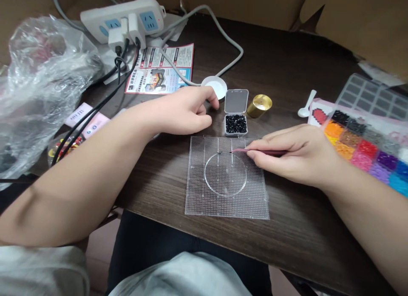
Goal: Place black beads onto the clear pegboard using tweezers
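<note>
My right hand (293,153) pinches a pair of pink tweezers (270,152), held low and almost level over a clear pegboard (199,198). The tips meet the upper part of the board beside a tiny black bead; whether they grip it is too small to tell. A few black specks sit nearby, at the top of a pale ring (205,179) on the board. My left hand (193,109) rests on the table with loosely bent fingers and nothing in them, its index finger near a white round disc (218,85). A small lidded box of black beads (236,124) stands open behind the board.
A gold cylinder (259,105) stands right of the bead box. Farther right are a white spoon (307,105) and a sectioned tray of coloured beads (363,153). A power strip (123,18), cables, a leaflet (159,73) and crumpled plastic wrap (47,83) occupy the left.
</note>
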The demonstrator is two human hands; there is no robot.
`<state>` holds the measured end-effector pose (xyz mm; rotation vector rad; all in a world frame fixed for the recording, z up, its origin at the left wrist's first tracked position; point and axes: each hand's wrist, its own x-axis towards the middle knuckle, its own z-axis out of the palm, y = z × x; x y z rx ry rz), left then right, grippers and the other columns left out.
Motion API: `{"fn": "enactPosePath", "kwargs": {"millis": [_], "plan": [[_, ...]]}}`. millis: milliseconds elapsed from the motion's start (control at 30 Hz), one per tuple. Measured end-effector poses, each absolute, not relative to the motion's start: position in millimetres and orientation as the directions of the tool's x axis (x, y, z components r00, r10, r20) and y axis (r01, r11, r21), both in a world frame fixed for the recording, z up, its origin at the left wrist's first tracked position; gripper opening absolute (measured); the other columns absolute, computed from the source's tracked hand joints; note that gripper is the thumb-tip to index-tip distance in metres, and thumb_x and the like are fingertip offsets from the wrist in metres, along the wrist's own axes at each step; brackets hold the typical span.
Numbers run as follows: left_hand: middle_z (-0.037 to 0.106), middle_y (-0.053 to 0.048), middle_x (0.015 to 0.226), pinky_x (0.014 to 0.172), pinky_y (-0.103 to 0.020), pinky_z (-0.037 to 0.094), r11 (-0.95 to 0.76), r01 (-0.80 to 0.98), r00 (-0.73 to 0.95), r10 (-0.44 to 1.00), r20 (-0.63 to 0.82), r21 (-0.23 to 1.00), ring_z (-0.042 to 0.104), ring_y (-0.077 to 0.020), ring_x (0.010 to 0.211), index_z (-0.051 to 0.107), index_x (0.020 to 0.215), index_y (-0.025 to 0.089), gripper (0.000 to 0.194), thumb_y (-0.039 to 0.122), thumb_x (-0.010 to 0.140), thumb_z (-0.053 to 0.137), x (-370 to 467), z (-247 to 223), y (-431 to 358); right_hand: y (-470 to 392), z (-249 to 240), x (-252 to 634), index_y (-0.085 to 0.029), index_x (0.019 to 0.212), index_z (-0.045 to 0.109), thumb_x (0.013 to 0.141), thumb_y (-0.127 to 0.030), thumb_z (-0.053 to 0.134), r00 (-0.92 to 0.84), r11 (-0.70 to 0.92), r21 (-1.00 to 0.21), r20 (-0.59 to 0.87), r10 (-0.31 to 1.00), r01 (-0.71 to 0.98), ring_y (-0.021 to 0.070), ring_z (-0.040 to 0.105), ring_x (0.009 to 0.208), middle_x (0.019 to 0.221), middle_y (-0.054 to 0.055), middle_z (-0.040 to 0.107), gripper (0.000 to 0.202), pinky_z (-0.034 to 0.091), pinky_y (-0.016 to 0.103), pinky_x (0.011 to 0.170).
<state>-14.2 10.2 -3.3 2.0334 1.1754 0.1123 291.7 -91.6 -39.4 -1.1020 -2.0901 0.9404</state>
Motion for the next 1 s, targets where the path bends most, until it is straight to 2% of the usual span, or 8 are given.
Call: {"fn": "enactPosePath", "kwargs": {"millis": [133, 300, 467, 767, 1000], "plan": [[0.057, 0.009, 0.062, 0.067, -0.045, 0.037, -0.275, 0.705, 0.567, 0.772, -0.287, 0.654, 0.054, -0.0233, 0.058, 0.067, 0.122, 0.031, 0.05, 0.014, 0.076, 0.076, -15, -4, 11, -91, -39, 290, -0.034, 0.108, 0.109, 0.105, -0.024, 0.093, -0.442, 0.371, -0.823, 0.167, 0.881, 0.43, 0.0248, 0.096, 0.078, 0.102, 0.002, 0.101, 0.019, 0.077, 0.029, 0.066], [0.06, 0.007, 0.066, 0.067, -0.045, 0.039, -0.301, 0.691, 0.587, 0.764, -0.268, 0.657, 0.059, -0.0249, 0.063, 0.07, 0.124, 0.031, 0.05, 0.016, 0.077, 0.078, -17, -8, 12, -96, -39, 284, -0.033, 0.11, 0.109, 0.106, -0.023, 0.096, -0.395, 0.343, -0.816, 0.155, 0.905, 0.466, 0.0272, 0.095, 0.075, 0.101, 0.003, 0.1, 0.017, 0.074, 0.031, 0.059], [0.057, 0.009, 0.063, 0.067, -0.043, 0.04, -0.337, 0.687, 0.604, 0.757, -0.249, 0.644, 0.058, -0.0227, 0.061, 0.067, 0.118, 0.031, 0.044, 0.014, 0.079, 0.077, -15, -7, 10, -103, -39, 276, -0.033, 0.111, 0.109, 0.108, -0.021, 0.09, -0.402, 0.37, -0.791, 0.173, 0.899, 0.487, 0.0217, 0.089, 0.07, 0.094, 0.001, 0.098, 0.023, 0.068, 0.029, 0.058], [0.057, 0.01, 0.062, 0.069, -0.043, 0.042, -0.359, 0.687, 0.611, 0.756, -0.235, 0.632, 0.06, -0.0229, 0.062, 0.066, 0.116, 0.032, 0.041, 0.013, 0.081, 0.076, -14, -5, 9, -105, -43, 271, -0.031, 0.105, 0.108, 0.106, -0.024, 0.088, -0.379, 0.392, -0.775, 0.213, 0.9, 0.495, 0.0199, 0.08, 0.06, 0.081, 0.001, 0.092, 0.022, 0.062, 0.029, 0.054], [0.058, 0.011, 0.061, 0.07, -0.043, 0.042, -0.345, 0.714, 0.585, 0.772, -0.248, 0.609, 0.059, -0.0225, 0.06, 0.067, 0.119, 0.031, 0.044, 0.009, 0.081, 0.075, -9, -4, 7, -104, -43, 272, -0.032, 0.111, 0.109, 0.108, -0.024, 0.088, -0.402, 0.391, -0.787, 0.201, 0.893, 0.476, 0.0217, 0.085, 0.064, 0.085, 0.002, 0.094, 0.023, 0.066, 0.03, 0.055]]}}
